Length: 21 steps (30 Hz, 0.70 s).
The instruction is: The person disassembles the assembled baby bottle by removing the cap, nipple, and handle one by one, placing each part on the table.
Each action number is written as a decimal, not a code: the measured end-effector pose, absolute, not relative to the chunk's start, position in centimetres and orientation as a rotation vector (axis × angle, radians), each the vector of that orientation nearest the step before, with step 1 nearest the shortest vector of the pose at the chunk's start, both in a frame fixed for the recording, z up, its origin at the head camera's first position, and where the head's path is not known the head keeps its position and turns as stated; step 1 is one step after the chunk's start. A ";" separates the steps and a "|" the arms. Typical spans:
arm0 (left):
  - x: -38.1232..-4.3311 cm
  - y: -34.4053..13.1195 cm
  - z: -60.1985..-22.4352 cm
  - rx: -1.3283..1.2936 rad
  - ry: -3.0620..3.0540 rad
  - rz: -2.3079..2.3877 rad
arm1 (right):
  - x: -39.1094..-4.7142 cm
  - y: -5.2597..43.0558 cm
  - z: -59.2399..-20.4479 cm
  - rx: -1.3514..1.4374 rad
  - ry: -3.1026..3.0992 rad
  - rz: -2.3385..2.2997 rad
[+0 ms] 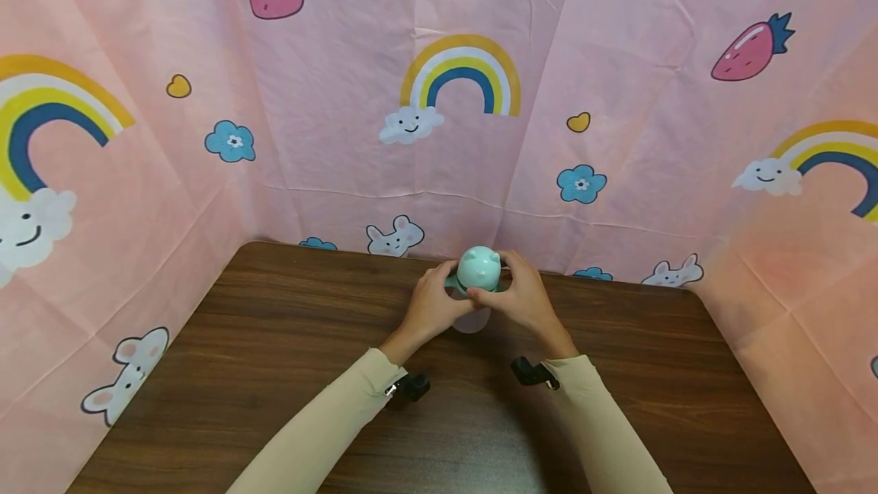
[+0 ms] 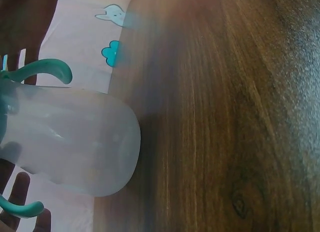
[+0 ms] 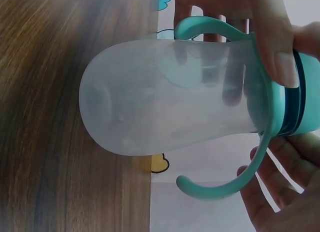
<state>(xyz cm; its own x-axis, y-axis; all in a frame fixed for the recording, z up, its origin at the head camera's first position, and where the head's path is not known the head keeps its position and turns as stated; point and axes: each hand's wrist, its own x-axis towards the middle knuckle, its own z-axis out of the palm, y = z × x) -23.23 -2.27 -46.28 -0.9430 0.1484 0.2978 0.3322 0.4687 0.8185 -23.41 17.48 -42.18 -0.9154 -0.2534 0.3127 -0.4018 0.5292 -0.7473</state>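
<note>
Both hands hold a baby bottle near the far edge of the table. Its body [image 3: 150, 97] is frosted and see-through, with a mint-green handle ring bearing two curved handles [image 3: 220, 189]. On top sits a rounded mint cap [image 1: 479, 267] with small ear-like bumps; a dark teal band [image 3: 293, 95] shows just below it. My left hand [image 1: 432, 303] grips the neck and cap area from the left, thumb in front. From the right, my right hand [image 1: 527, 297] curls round the cap, its thumb reaching across the front. The bottle stands roughly upright, base close over the tabletop.
The dark wood table [image 1: 288, 357] reaches back to a pink patterned curtain [image 1: 329, 136] that hangs behind it and on both sides. A small black wrist camera [image 1: 414, 386] sits at the left sleeve, another black wrist camera [image 1: 531, 372] at the right.
</note>
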 end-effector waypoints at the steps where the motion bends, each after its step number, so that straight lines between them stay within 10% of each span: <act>1: -23.3 -2.3 -46.3 -0.417 -2.530 -1.470 | -23.4 17.5 -42.2 0.563 -2.599 1.327; 21: -23.5 -2.2 -46.8 -0.413 -2.531 -1.469 | -23.6 17.4 -42.3 0.572 -2.567 1.329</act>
